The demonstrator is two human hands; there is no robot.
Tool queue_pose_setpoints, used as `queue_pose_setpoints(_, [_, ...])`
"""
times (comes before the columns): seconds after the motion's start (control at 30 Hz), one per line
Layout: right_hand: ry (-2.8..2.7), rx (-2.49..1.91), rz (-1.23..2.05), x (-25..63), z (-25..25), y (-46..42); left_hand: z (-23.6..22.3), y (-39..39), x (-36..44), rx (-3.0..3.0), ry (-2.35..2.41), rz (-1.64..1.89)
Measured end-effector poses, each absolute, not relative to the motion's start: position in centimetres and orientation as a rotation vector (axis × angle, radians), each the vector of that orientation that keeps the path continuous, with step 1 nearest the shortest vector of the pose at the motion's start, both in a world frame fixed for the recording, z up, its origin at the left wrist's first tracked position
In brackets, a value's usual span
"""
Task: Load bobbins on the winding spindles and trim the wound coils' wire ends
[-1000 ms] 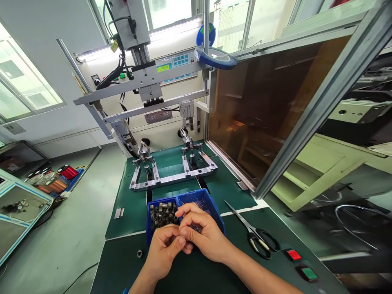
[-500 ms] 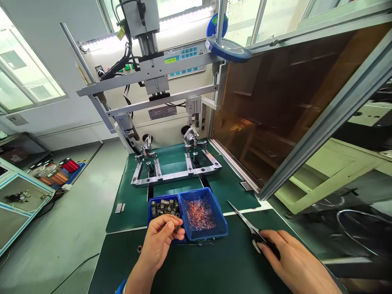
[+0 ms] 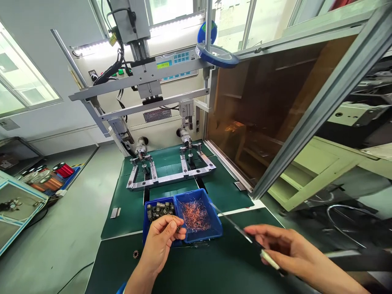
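Steel scissors (image 3: pixel 241 232) sit in a loosely curled right hand (image 3: pixel 281 247), apart from the left hand (image 3: pixel 161 241), pinched round a small, mostly hidden part (image 3: pixel 177 229); copper-coloured clippings (image 3: pixel 196 216) in one blue bin (image 3: pixel 217 233) suggest cutting well under way, metal pieces (image 3: pixel 161 208) crowd its neighbour, a toothed ring (image 3: pixel 135 254) lies loose on the worktop (image 3: pixel 183 273), and a metal frame (image 3: pixel 171 178) stands beyond the bins.

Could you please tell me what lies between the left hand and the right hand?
In the head view, the blue bin with coppery wire bits, some green tabletop and the scissors' blades lie there.
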State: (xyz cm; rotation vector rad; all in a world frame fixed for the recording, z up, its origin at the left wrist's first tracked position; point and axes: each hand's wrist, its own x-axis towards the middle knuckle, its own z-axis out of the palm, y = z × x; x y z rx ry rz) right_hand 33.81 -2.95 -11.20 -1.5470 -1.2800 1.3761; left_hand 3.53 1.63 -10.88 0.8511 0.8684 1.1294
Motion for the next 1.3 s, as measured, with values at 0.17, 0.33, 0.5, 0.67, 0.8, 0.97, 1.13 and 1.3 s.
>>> queue_pose_setpoints(0.17, [-1.592,-1.29,1.644,31.9,-9.3,-0.2,-10.2,2.0,5.3,0.881,0.917,1.014])
queue_pose_setpoints(0.33, [-1.662,-1.111,1.663,31.1,-9.8,2.1,-10.1,2.1,6.6,0.937,0.97,0.918])
queue_pose_setpoints(0.5, [-1.67,-1.077,1.705,30.8,-10.0,3.0,-10.5,2.6,7.3,0.916,0.991,0.91])
queue_pose_setpoints(0.67, [-1.683,-1.128,1.695,30.6,-9.9,3.2,-10.7,3.0,7.8,0.879,0.996,0.918])
queue_pose_setpoints(0.8, [-1.666,-1.199,1.709,30.5,-9.8,3.1,-10.5,3.2,8.1,0.877,1.023,0.899])
queue_pose_setpoints(0.97, [-1.647,-1.214,1.715,30.3,-9.6,2.9,-10.7,3.3,8.2,0.87,1.03,0.895])
queue_pose_setpoints(1.13, [-1.615,-1.237,1.715,29.9,-9.3,2.5,-10.7,3.1,8.1,0.859,1.045,0.904])
queue_pose_setpoints(1.3, [-1.549,-1.235,1.739,29.9,-9.4,2.1,-9.9,2.7,8.1,0.847,1.052,0.892])
